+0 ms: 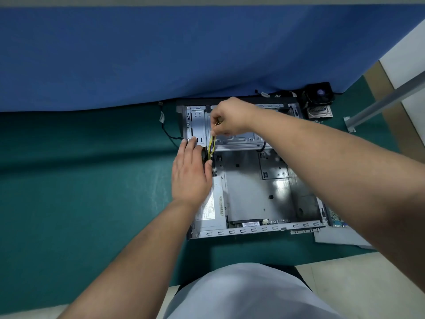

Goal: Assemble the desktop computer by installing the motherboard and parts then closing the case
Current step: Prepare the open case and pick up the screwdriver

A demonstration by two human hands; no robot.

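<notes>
The open computer case [255,189] lies flat on the green tabletop [92,180], its motherboard bay bare, the silver power supply [212,210] seated at its left side. The left hand [190,173] rests flat, fingers straight, over the supply's upper end, steadying it. The right hand [232,116] pinches the yellow-and-black cable bundle [211,146] and lifts it. Best, I judge, to draw the wires clear of the bay without kinking them, so the board can drop in unobstructed.

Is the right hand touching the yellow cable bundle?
Touching. The head view shows the right hand pinching the top of the yellow cable bundle, fingers closed on the wires above the open case.
</notes>
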